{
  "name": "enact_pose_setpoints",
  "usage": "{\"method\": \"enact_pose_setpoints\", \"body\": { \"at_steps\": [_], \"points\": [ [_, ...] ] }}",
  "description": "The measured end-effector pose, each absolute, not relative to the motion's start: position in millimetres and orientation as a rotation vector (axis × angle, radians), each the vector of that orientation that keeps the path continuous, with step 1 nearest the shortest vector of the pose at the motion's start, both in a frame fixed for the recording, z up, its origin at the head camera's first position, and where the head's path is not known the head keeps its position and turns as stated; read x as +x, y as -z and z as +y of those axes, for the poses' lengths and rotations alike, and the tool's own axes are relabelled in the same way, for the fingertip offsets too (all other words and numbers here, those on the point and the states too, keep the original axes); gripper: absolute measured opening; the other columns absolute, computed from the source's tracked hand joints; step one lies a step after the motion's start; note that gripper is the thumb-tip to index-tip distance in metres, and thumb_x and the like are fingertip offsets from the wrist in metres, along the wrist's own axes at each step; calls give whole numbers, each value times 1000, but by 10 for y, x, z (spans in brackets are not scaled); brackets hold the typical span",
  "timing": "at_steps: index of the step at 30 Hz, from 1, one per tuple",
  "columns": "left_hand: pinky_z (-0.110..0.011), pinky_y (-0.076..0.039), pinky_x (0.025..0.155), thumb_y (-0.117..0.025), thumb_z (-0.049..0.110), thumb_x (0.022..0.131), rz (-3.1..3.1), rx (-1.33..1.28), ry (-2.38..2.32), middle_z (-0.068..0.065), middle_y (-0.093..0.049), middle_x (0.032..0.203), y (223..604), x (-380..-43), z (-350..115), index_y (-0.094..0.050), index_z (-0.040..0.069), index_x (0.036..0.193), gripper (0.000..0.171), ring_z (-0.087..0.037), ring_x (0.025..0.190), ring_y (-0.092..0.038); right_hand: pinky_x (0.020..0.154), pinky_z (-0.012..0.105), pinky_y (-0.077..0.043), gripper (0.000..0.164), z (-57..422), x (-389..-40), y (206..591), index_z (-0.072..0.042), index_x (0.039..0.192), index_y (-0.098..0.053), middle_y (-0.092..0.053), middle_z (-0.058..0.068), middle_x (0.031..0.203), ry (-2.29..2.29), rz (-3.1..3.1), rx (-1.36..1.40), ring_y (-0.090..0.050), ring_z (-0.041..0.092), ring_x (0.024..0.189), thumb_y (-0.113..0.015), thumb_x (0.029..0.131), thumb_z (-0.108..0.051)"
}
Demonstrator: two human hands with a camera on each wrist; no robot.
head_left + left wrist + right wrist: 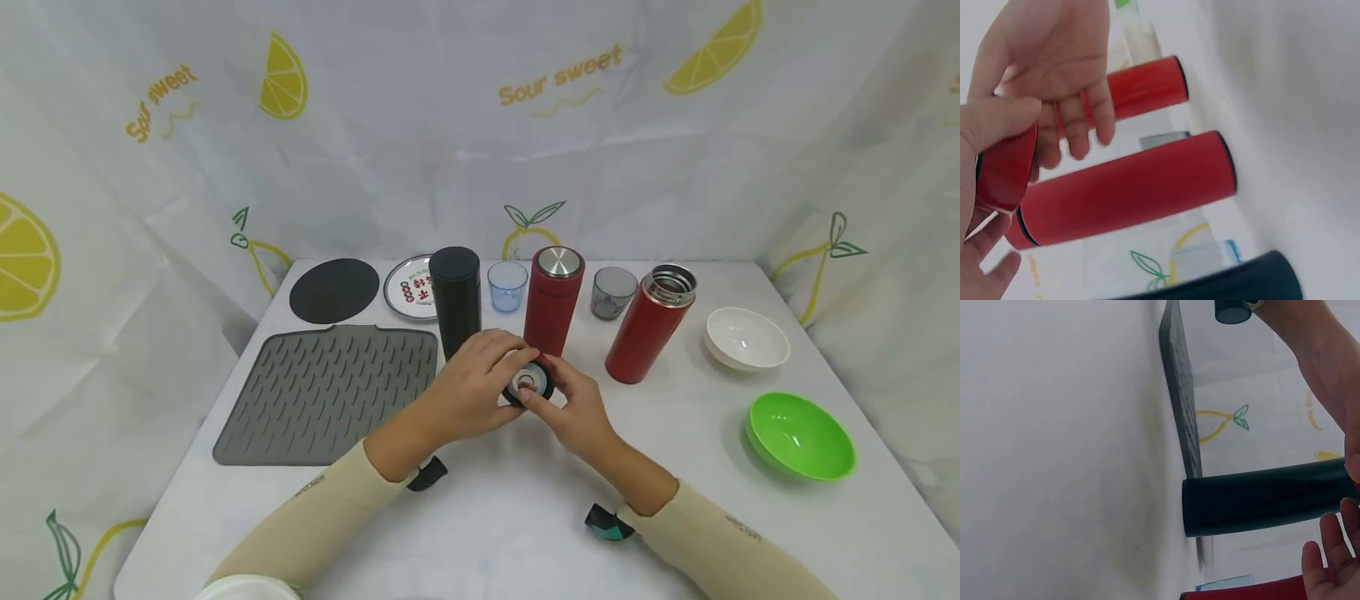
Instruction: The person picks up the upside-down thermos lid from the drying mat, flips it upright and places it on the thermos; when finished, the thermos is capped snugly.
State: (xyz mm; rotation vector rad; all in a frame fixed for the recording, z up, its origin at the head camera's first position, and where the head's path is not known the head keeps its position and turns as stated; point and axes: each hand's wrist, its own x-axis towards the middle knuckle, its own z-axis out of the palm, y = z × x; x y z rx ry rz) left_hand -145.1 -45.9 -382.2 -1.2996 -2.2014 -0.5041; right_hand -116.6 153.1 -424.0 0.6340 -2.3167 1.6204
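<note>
Both hands are together at the middle of the table around a red thermos lid (529,381), whose black-rimmed, pale inner side faces up in the head view. My left hand (472,383) grips it from the left, and its red outer wall shows in the left wrist view. From the other side my right hand (576,408) holds it, thumb on the rim. Beyond the hands stand a closed red thermos (553,300) with a silver-topped lid and a black thermos (456,300). A lidless red thermos (647,329) stands to their right, its steel mouth exposed.
On the left lie a grey drying mat (330,396), a black round mat (334,291) and a round printed plate (408,287). A blue glass (507,287) and a grey glass (612,293) stand behind. At right sit a white bowl (746,339) and a green bowl (800,436).
</note>
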Motion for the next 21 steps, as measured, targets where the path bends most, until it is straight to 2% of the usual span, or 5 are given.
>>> {"method": "enact_pose_setpoints", "body": {
  "at_steps": [5,10,14,17,21],
  "points": [
    [-39,-43,100,-75,57,76,-2482,-1088,697,-5,-58,127,3711,-1408,-376,-57,6,133,78,-19,119,-50,95,27,-47,45,1595,-1188,4123,0,124,-58,-68,9,112,-1627,-2171,635,-63,18,102,-74,82,5],
    [-38,-52,82,-62,62,84,-2903,-782,1257,2,-63,118,3570,-1417,-309,-60,13,130,67,-18,109,-56,92,25,-48,48,1674,-1231,4035,-2,118,-66,-67,8,113,-1377,-2095,799,-60,20,106,-80,73,8],
    [-34,-53,78,-70,54,83,-2908,-749,1542,8,-65,107,3522,-1465,-184,-63,17,122,54,-16,103,-59,93,25,-47,37,1753,-1265,4001,0,117,-68,-66,13,114,-1216,-2011,865,-60,25,107,-77,84,-15],
    [-30,-53,76,-75,48,81,-2767,-818,1652,11,-64,104,3503,-1466,-36,-61,17,120,52,-12,99,-60,97,24,-44,50,1865,-1281,3988,3,120,-64,-63,18,117,-1110,-1958,784,-58,23,112,-66,92,-38],
    [-21,-51,80,-80,43,79,-2484,-1001,1558,9,-61,111,3423,-1506,260,-58,15,125,59,-5,99,-56,101,28,-42,61,2062,-1327,3933,10,117,-57,-56,27,117,-1013,-1772,652,-52,27,116,-67,90,-44]
  ]
}}
